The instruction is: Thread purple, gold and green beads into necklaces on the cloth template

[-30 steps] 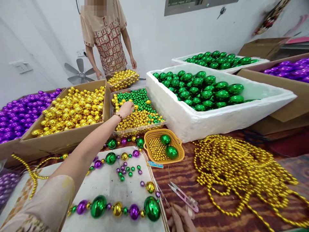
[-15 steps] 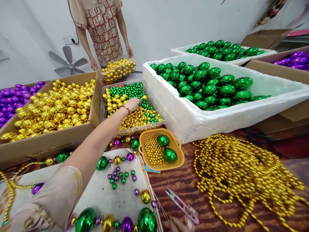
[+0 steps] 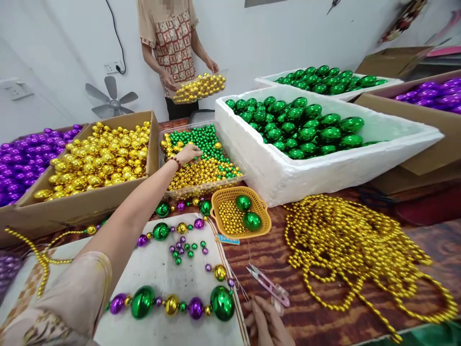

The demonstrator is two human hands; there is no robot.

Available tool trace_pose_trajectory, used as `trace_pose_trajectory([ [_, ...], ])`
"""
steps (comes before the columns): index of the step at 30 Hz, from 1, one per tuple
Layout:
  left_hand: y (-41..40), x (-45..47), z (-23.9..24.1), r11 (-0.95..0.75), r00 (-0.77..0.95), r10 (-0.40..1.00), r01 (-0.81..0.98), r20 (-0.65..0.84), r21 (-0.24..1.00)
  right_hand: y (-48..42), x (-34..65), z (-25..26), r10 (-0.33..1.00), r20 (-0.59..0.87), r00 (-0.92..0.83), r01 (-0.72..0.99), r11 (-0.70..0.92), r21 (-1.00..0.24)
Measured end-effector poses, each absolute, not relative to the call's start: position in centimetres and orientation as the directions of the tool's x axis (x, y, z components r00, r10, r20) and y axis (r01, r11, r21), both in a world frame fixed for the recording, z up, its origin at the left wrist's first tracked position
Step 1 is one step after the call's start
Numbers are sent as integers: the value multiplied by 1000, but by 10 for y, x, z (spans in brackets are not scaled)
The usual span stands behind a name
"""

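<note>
Your left hand (image 3: 187,154) reaches out at the end of a straight arm, over the clear plastic tray of small green and gold beads (image 3: 205,188); its fingers are bunched together with the tips down on the beads near the line where green meets gold; whether a bead sits between them I cannot tell. Left of that tray stands the brown cardboard box of shiny gold balls (image 3: 82,206), touching it; to its right is the white foam box of green oval balls (image 3: 324,175).

Your right hand (image 3: 268,327) lies low at the bottom edge, partly cut off, fingers loosely curled and pointing up the tabletop (image 3: 273,254); I cannot tell whether it holds anything. Just above its fingertips lie the pink thread snips (image 3: 272,288).

Between your arms is the white mat (image 3: 169,278); across its near end runs a strung row of large green, gold and purple beads (image 3: 180,303); loose small purple and green beads (image 3: 187,247) are scattered near its middle. Beside the mat's far right corner sits the yellow plastic basket (image 3: 267,222), holding tiny gold beads and 2 green balls; to the right, a heaped tangle of gold bead strands (image 3: 353,245) covers the tabletop.

At the far side a co-worker stands, both hands holding up a clear tray of gold balls (image 3: 199,88).
</note>
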State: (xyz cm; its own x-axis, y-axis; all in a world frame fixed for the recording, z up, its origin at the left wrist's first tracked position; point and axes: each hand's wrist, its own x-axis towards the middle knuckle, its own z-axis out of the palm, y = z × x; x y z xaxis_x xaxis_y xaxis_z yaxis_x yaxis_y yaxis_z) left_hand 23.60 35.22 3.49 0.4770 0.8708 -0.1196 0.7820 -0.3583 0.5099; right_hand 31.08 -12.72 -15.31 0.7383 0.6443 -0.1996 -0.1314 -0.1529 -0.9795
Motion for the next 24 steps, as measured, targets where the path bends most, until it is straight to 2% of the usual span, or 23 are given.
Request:
trace_pose_trajectory([
  [3, 337, 222, 37, -321, 466, 869, 787, -166, 526, -127, 314, -143, 697, -187, 693, -113, -151, -982],
  [11, 306, 195, 34, -344, 486, 840, 820, -240, 458, -120, 311, -138, 689, -119, 714, -68, -101, -993],
  [17, 295, 187, 39, -398, 507, 846, 807, -167, 437, -119, 312, -138, 693, -100, 714, -53, -90, -995],
  [21, 296, 182, 38, -473, 536, 836, 811, -115, 343, -119, 312, -138, 697, -111, 709, -53, -104, -993],
  [24, 299, 180, 32, -510, 556, 818, 821, -150, 257, -119, 312, -137, 700, -114, 705, -54, -107, -993],
])
